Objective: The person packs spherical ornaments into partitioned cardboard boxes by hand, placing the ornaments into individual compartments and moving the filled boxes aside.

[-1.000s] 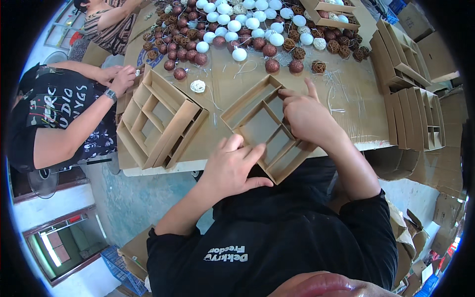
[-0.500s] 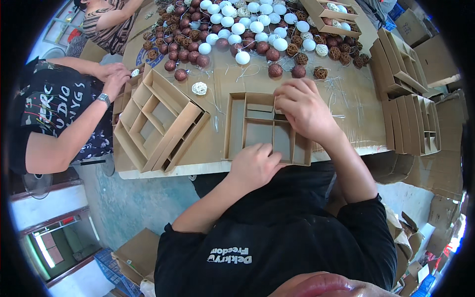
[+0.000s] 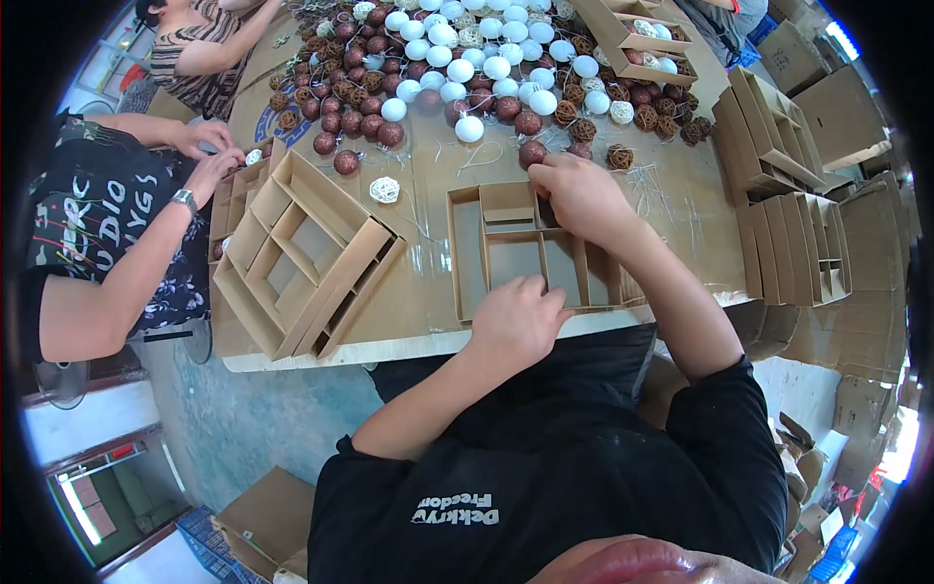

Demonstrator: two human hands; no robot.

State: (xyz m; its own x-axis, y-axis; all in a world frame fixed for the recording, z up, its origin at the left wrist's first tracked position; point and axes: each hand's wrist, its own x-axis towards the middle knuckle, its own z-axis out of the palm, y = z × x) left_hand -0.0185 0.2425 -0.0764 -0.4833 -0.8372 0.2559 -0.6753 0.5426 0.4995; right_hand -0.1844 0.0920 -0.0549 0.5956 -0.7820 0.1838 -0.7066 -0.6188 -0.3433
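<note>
Pressing hands (image 3: 559, 258) on, seemingly, corrugated cardboard tray (image 3: 516, 248).

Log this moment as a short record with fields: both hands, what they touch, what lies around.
left hand: resting on the near edge of the cardboard tray
right hand: on the tray's far right corner, fingers at a divider
tray: empty compartments, flat on the table
balls: white and brown, heaped at the far side, none held
stacked trays: left of the tray, empty
co-worker's hands: at the table's left edge
folded boxes: stacked at the right
</note>
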